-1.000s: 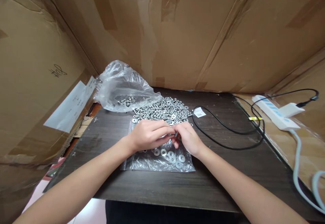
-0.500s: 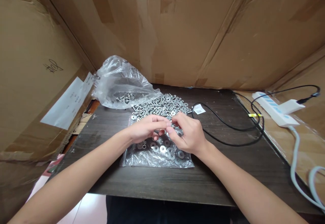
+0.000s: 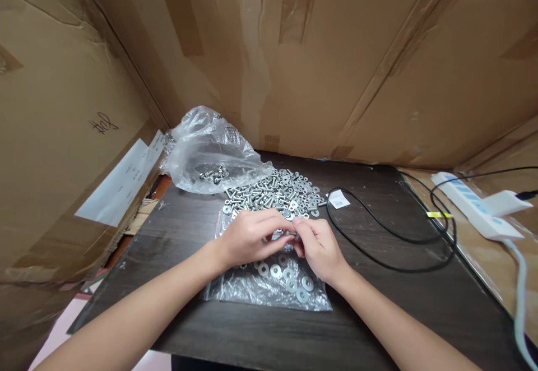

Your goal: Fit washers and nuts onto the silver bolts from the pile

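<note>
My left hand and my right hand meet fingertip to fingertip over a clear plastic bag. Both are closed in a pinch on a small metal fastener, mostly hidden by the fingers, so I cannot tell whether it is a bolt, a nut or both. Several flat washers lie on the bag under and in front of my hands. Just beyond my fingers spreads a heap of silvery bolts mixed with washers and nuts.
An open, crumpled plastic bag with more bolts inside lies at the back left. A white label and a looped black cable are on the right of the dark table. Past them is a power strip. Cardboard walls enclose the table.
The view has tilted up, so everything sits lower. My left fingers have straightened and closed over the fastener. My right hand has turned, its fingertips now pressed against my left ones.
</note>
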A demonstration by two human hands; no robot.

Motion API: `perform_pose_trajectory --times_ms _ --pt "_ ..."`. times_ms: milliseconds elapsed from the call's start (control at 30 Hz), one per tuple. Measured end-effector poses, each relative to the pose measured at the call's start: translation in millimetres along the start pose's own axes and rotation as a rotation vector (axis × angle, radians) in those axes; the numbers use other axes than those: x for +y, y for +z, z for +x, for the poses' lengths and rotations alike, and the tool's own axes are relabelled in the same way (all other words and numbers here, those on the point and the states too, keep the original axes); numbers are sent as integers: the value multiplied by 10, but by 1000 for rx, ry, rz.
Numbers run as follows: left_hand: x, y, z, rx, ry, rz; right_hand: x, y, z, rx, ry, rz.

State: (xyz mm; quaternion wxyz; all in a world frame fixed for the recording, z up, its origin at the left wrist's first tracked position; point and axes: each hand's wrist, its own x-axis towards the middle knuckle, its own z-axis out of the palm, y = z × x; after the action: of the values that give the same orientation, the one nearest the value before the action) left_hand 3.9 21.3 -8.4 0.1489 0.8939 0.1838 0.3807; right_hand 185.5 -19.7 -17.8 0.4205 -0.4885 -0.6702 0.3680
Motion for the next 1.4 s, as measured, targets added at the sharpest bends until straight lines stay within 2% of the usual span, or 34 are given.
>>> perform_pose_trajectory --times_ms 133,300,433,600,767,1000,1200,1400 --pt "-55 -8 -17 9 80 97 35 14 1 61 -171 -126" --pt "-96 -23 -23 -23 15 85 35 -5 -3 94 -303 -194" --pt "-121 -24 -28 22 -17 70 34 -21 23 95 -415 -277" --pt "-125 18 -53 70 -129 -125 40 -5 57 96 -513 -383" --pt "-115 48 -74 58 -265 -273 51 -13 90 104 -554 -414" --pt "-148 60 -66 79 -247 -233 124 -23 164 106 -584 -444" --pt "-198 101 -59 77 -253 -239 182 -12 178 104 -534 -451" --pt "-221 122 6 84 -257 -250 133 -45 187 58 -453 -454"
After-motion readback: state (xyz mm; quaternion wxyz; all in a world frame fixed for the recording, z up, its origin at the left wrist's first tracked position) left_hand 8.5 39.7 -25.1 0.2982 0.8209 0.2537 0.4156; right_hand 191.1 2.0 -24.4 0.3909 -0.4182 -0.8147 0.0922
